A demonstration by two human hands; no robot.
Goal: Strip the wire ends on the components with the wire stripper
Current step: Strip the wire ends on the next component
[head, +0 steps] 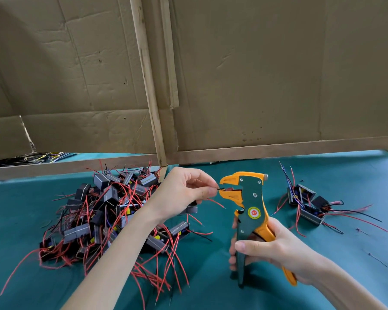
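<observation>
Sticker point(254, 213) on wire stripper point(252, 195) in right hand point(276, 249): lettering unreadable.

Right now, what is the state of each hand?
Left hand: pinches a black wire end at the mouth of the wire stripper.
Right hand: grips the wire stripper by its handles.

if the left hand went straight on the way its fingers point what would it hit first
Most likely the orange head of the wire stripper, which the right hand holds upright. The left hand pinches a black wire whose tip sits at the jaws, so depth seems matched.
</observation>
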